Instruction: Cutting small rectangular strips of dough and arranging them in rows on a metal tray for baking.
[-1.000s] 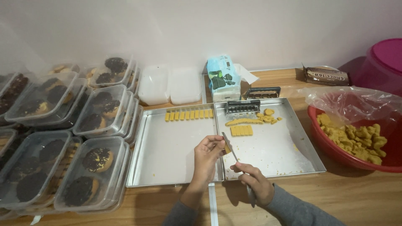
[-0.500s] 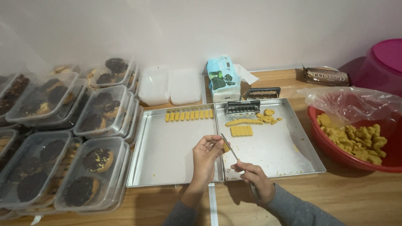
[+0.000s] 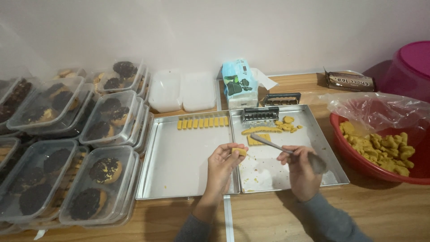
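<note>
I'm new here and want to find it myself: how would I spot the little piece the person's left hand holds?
Start at the two shiny metal trays side by side on the wooden table. Above their shared edge, the left hand pinches a small yellow dough block at its fingertips. Unlike the row of similar yellow pieces lying along the left tray's far edge, it is lifted off the metal.

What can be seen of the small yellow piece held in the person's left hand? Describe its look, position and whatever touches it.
The small yellow dough piece is a short, blocky lump, soft and matte like the row of cut yellow pieces further back. It sits pinched at the fingertips of the left hand, raised above the seam where the two metal trays meet. The tip of the metal knife, held in the right hand, points toward it without clearly touching. Its underside is hidden.
</note>
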